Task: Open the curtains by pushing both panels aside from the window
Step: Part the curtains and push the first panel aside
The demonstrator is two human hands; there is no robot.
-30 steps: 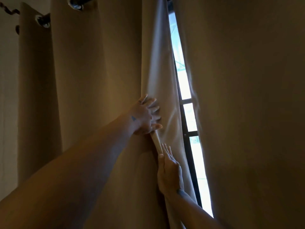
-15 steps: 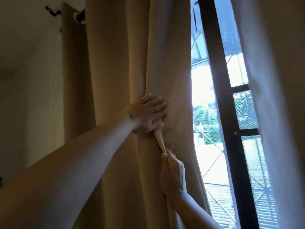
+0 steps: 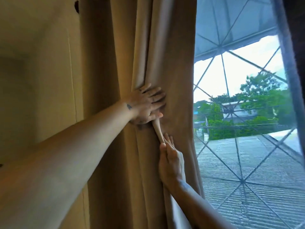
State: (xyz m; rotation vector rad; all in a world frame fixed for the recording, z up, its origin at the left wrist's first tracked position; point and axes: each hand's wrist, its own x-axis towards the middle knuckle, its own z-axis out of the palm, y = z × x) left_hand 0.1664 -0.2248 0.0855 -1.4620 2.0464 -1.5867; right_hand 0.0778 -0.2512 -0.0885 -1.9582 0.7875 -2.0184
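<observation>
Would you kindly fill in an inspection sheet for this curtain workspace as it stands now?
Surface: nothing seen.
Job's things: left panel bunched left of the window; right panel at the frame's right edge.
Clutter: nothing seen.
Hands: left hand on the left panel, thumb over its rolled edge; right hand below, pinching that edge.
Cables: nothing seen.
Surroundings: wall at left; trees and roofs outside.

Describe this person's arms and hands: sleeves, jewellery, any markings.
Both forearms are bare, with no sleeves in view. No rings, watch or bracelet show on the left hand or the right hand. A small dark tattoo sits at the left wrist, and a fainter dark mark shows at the right wrist.
</observation>
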